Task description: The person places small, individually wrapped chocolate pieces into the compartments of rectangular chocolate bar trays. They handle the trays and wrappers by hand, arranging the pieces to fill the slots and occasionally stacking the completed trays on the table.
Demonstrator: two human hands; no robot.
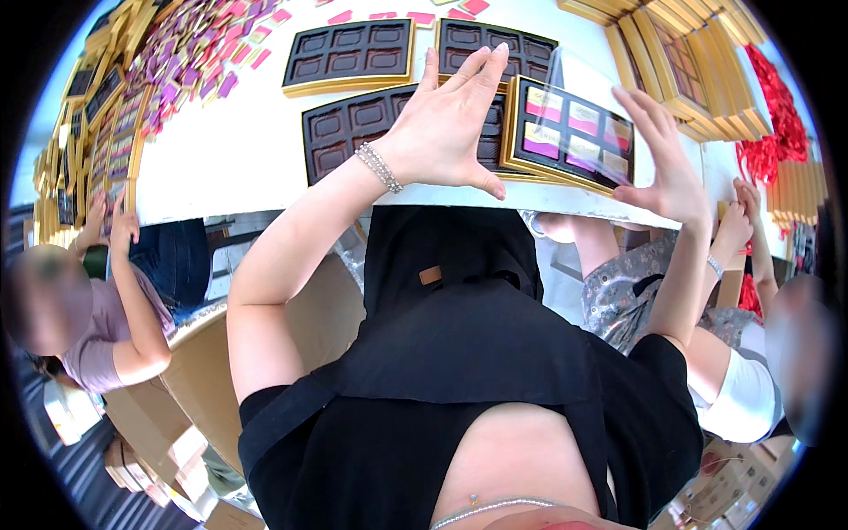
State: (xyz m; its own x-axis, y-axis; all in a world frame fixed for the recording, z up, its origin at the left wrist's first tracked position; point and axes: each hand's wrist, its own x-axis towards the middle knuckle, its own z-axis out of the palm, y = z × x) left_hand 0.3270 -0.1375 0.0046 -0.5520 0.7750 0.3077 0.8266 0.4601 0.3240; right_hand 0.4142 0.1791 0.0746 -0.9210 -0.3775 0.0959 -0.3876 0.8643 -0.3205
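The left hand (449,131) is spread over dark trays (343,124), top centre; the right hand (664,172), thumb and fingers apart, is beside a clear cover (576,72), contact unclear. Beneath the cover lies the filled box (510,128), right of top centre, on the white bench (221,168).

The camera sat on top, at the head, and looked down, quite close, at the white table (238,159).
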